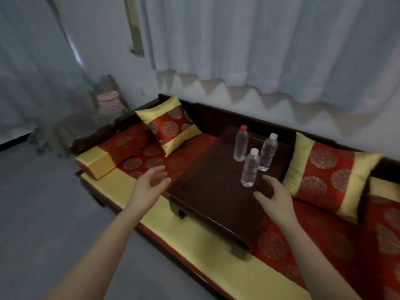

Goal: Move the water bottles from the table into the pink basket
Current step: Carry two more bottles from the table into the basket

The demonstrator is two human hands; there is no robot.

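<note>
Three clear plastic water bottles are seen standing up on the small dark wooden table (216,191), which sits on a long red and gold couch (194,241). One bottle with a red cap (241,144) is at the back, one white-capped bottle (268,152) is to the right, and another white-capped bottle (250,167) is at the front. The right hand (272,195) is held open just beside the front bottle, with nothing in it. The left hand (149,182) is open too, held over the couch at the table's left edge, and nothing is touched by it. The front bottle looks like the one to be taken first. It should be gripped around its middle and lifted straight up, so the two bottles close behind are not knocked over. The small pink basket (107,100) is seen far off at the back left, past the end of the couch, so the bottles must be carried. One basket, three bottles and two square cushions are counted.
</note>
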